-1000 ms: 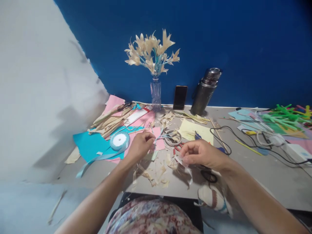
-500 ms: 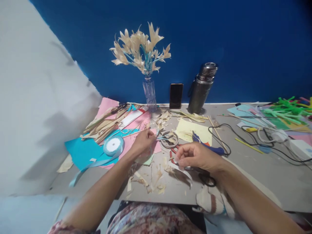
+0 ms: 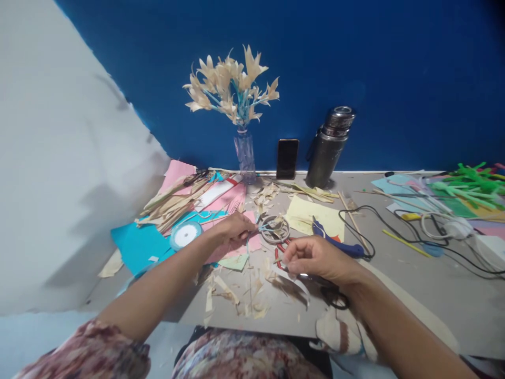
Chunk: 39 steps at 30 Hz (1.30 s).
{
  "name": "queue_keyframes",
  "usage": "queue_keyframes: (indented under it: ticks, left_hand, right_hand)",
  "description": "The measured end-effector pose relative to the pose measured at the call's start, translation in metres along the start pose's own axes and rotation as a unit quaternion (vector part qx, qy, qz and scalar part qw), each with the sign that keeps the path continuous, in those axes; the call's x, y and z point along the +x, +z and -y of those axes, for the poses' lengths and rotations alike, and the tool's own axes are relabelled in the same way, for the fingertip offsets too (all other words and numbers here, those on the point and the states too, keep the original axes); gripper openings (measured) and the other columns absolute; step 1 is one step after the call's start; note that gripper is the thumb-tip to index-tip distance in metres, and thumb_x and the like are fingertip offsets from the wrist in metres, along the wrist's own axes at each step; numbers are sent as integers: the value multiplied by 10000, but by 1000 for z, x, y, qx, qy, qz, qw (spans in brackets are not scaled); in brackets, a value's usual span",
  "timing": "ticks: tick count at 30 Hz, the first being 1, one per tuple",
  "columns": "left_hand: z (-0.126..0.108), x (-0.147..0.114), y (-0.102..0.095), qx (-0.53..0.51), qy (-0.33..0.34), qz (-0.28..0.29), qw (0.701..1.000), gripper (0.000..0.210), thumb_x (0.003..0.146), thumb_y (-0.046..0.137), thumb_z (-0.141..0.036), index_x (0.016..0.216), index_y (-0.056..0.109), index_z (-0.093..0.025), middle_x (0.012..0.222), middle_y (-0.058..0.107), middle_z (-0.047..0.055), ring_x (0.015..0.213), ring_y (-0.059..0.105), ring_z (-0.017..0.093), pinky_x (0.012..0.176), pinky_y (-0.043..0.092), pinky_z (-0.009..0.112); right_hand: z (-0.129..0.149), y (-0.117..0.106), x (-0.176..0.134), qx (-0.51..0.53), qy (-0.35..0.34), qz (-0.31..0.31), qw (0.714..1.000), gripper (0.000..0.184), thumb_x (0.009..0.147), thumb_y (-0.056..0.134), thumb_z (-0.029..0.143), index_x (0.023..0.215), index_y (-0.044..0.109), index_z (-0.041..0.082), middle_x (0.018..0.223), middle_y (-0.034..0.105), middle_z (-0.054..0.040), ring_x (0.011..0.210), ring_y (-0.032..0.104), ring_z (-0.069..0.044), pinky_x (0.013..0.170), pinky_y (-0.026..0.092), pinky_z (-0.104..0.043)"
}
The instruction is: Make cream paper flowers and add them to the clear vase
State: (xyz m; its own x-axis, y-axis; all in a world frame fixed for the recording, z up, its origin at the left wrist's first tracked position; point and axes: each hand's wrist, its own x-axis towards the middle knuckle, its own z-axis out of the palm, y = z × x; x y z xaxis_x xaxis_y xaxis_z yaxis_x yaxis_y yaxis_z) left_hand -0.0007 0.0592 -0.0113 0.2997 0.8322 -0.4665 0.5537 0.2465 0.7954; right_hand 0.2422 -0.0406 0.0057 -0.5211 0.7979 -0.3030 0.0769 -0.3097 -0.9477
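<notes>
My left hand (image 3: 235, 227) is closed, its fingertips pinching the ends of thin light blue stems (image 3: 266, 227). These stems reach into a grey ring-shaped roll (image 3: 275, 240) beside the fingers. My right hand (image 3: 311, 257) is closed in a pinch on a pale curved strip (image 3: 296, 284), which hangs toward the table edge. Partly covered by this hand are red-handled pliers (image 3: 278, 258) and a dark scissor handle (image 3: 335, 299). Beyond the right hand lies a blue-handled tool (image 3: 343, 246) on a yellow paper sheet (image 3: 303, 211).
Pale husk flowers (image 3: 232, 79) stand in a clear bottle (image 3: 245, 155) by a phone (image 3: 288, 159) and a flask (image 3: 330, 150). A ribbon spool (image 3: 185, 235) and dried husks (image 3: 169, 204) lie left. Black cable (image 3: 389, 215) and green pipe cleaners (image 3: 469, 184) lie right.
The view has shifted slightly. My left forearm has swung up and my left hand has turned, now covering the loose ribbon tail. My right hand keeps its pinch nearly in place.
</notes>
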Motion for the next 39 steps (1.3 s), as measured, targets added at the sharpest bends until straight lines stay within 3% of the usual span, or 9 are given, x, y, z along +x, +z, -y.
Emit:
queue_keyframes:
  ticks: [4, 6, 13, 18, 21, 29, 33, 39]
  left_hand:
    - [2, 1, -3, -70, -22, 89, 993, 434, 665, 721, -442, 420, 457, -200, 330, 374, -50, 297, 228, 54, 355, 170, 225]
    - [1, -1, -5, -105, -14, 107, 989, 421, 648, 751, -437, 456, 464, -197, 335, 385, -58, 288, 221, 43, 346, 136, 212]
    - [-18, -32, -8, -304, 81, 41, 948, 371, 682, 784, -393, 660, 474, -192, 358, 378, -116, 275, 221, 22, 332, 101, 174]
    - [-31, -61, 0, -365, 124, 26, 923, 380, 695, 787, -373, 691, 457, -186, 355, 389, -119, 278, 221, 8, 338, 113, 148]
    - [-31, -75, 1, -402, 139, 47, 904, 389, 697, 791, -373, 708, 447, -192, 361, 392, -121, 276, 219, 8, 340, 135, 143]
    - [-20, -89, -2, -435, 149, 84, 884, 375, 695, 804, -337, 656, 469, -174, 345, 367, -119, 279, 219, 3, 358, 178, 151]
    - [-19, -92, 3, -419, 161, 56, 892, 384, 700, 799, -376, 643, 479, -172, 348, 384, -106, 295, 263, 14, 380, 176, 168]
    - [-20, -94, 9, -373, 167, 5, 913, 417, 677, 794, -439, 601, 481, -174, 340, 404, -87, 298, 250, 22, 379, 148, 197]
  right_hand:
    - [-1, -2, 0, 4, 6, -13, 1000, 329, 688, 822, 396, 864, 698, 147, 683, 692, -10, 614, 579, -116, 567, 373, -218]
    - [-2, -2, 0, 3, 5, -16, 1000, 354, 686, 824, 422, 870, 698, 147, 679, 682, -7, 604, 567, -114, 553, 354, -220]
    - [7, 9, 7, -15, -19, -63, 998, 329, 709, 794, 424, 847, 686, 146, 661, 653, 3, 546, 490, -91, 505, 316, -216]
    - [29, 23, 25, -29, -87, -135, 987, 330, 705, 788, 420, 848, 686, 140, 693, 660, -10, 611, 559, -122, 583, 395, -242]
    - [43, 31, 36, -52, -115, -161, 979, 323, 709, 774, 435, 808, 691, 139, 703, 662, -16, 644, 579, -145, 623, 428, -265]
    - [59, 56, 44, -207, -201, -212, 934, 247, 792, 686, 414, 800, 703, 168, 698, 655, -12, 669, 573, -174, 621, 433, -278]
    - [54, 64, 43, -225, -232, -251, 912, 187, 777, 686, 361, 826, 702, 181, 701, 667, -30, 683, 613, -200, 639, 461, -296]
    - [52, 64, 36, -252, -267, -258, 894, 116, 798, 647, 279, 829, 702, 181, 795, 718, -57, 739, 655, -211, 709, 501, -314]
